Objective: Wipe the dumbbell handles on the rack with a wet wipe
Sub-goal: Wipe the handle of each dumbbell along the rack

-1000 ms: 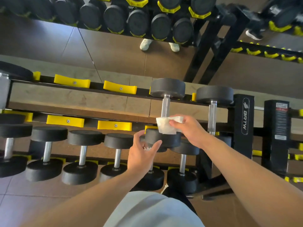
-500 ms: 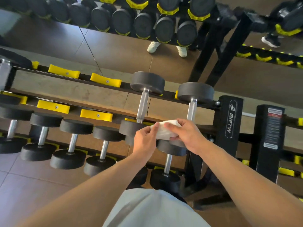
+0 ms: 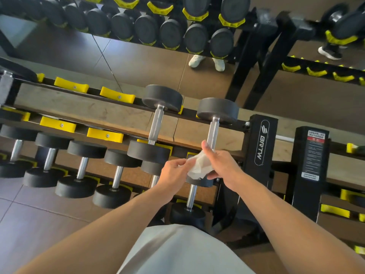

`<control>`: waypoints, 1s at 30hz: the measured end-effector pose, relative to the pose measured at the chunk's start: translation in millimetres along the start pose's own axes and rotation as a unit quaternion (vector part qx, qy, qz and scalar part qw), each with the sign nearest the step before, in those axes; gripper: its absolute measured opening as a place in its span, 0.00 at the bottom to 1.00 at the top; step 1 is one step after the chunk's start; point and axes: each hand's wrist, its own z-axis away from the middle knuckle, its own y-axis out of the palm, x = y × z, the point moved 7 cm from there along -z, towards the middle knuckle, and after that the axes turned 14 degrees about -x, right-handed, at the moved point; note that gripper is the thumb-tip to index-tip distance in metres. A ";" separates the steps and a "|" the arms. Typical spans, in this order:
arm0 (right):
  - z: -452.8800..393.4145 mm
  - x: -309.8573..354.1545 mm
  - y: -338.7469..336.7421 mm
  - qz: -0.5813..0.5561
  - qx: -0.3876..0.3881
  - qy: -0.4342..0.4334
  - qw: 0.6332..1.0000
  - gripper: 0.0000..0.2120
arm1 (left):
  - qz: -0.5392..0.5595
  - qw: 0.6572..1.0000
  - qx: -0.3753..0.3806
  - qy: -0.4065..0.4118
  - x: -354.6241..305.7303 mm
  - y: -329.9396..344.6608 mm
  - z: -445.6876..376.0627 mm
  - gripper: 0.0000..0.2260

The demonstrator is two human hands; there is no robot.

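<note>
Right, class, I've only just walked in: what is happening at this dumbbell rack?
A person stands over a dumbbell rack, holding a white wet wipe between both hands. The left hand pinches one edge and the right hand grips the rest, just in front of the lower end of the rightmost top-tier dumbbell's metal handle. The wipe is not wrapped round any handle at this moment.

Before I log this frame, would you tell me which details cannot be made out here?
Head view only:
- Wet wipe: whether it touches the handle is hidden by the right hand.
- That dumbbell's near head: covered by both hands; left hand.
- Warning label: print too small.
- Top-right dumbbell: blurred.
</note>
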 end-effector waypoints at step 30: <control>-8.6 -11.7 -14.0 -0.127 -0.084 0.003 0.988 0.40 | 0.066 0.993 0.003 -0.096 -6.5 -16.2 -42.0 0.17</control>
